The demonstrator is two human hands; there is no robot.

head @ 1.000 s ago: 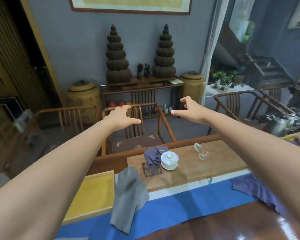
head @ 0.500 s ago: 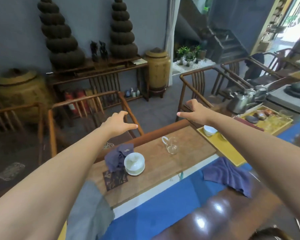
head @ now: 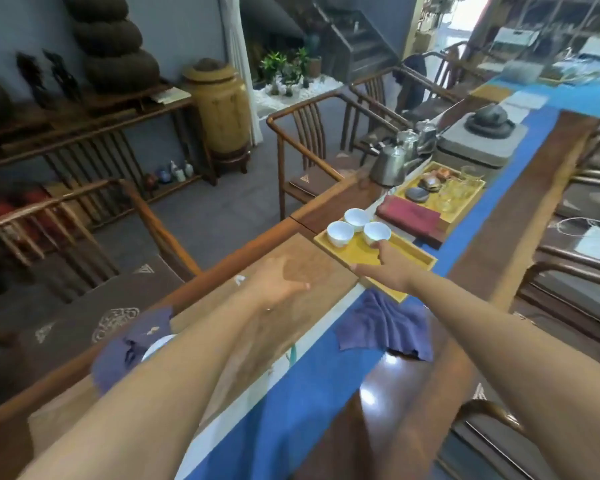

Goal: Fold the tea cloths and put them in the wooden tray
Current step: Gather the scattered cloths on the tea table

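Yellow wooden tray [head: 418, 258]: on the table, three white cups [head: 355, 228] at its far end.
Right hand [head: 388, 268]: over the tray, fingertip touching the nearest cup; whether it grips, I cannot tell.
Left hand [head: 279, 280]: blurred above the tea board [head: 312, 258]; fingers look loosely extended, holding nothing.
Purple tea cloth [head: 387, 323]: crumpled on the blue runner [head: 291, 410], just beside the tray's near corner.
Second purple cloth [head: 129, 348]: bunched by a white lidded cup [head: 158, 344], under the left forearm.

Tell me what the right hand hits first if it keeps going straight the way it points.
Most likely the nearest white cup in the yellow wooden tray: the right hand reaches over the tray with its fingertips at that cup already; actual contact is unclear.
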